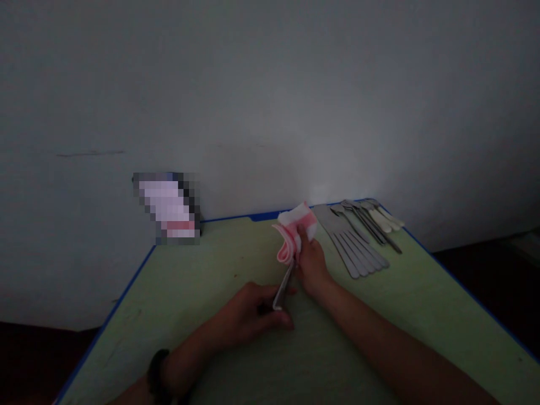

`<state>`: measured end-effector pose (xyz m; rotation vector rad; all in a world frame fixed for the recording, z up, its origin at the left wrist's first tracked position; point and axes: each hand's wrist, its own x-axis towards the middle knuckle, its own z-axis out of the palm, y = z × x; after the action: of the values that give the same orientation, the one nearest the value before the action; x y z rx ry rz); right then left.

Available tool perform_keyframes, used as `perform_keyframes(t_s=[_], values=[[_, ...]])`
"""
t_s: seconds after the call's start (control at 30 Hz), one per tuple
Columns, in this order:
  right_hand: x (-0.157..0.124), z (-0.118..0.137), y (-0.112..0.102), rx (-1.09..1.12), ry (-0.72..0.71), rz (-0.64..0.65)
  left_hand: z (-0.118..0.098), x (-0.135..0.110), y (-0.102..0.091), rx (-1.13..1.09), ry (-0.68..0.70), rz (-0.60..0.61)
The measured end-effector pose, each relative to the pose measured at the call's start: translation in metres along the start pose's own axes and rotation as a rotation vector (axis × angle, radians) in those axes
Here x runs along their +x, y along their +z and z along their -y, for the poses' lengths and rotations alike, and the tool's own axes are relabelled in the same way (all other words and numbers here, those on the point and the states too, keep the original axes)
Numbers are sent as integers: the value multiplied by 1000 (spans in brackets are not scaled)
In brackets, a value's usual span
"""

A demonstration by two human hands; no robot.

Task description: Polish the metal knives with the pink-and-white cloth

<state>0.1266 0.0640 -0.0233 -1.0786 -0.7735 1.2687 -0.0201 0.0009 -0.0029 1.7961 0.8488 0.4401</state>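
Observation:
My right hand (313, 264) is closed round a folded pink-and-white cloth (301, 222), its thumb pressed on top. Out of the cloth's lower side comes the shiny handle of a metal utensil (282, 287); its other end is hidden in the cloth, so its kind does not show. My left hand (257, 312) holds the near end of that handle between thumb and fingers, above the table. A dark bracelet (158, 374) circles the left wrist.
To the right on the green table (202, 264) lie several flat metal utensils (358, 253) side by side. Beyond them are several spoon-like metal pieces (367, 219) and white-handled utensils (382, 219). A blurred phone-like device (169, 208) leans on the wall at left.

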Motion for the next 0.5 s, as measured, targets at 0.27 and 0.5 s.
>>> perform_keyframes(t_s=[0.27, 0.5], values=[[-26, 0, 11, -176, -39, 65, 5, 6, 5, 100, -96, -232], [-39, 1, 15, -95, 19, 357, 2, 6, 1, -12, -105, -220]])
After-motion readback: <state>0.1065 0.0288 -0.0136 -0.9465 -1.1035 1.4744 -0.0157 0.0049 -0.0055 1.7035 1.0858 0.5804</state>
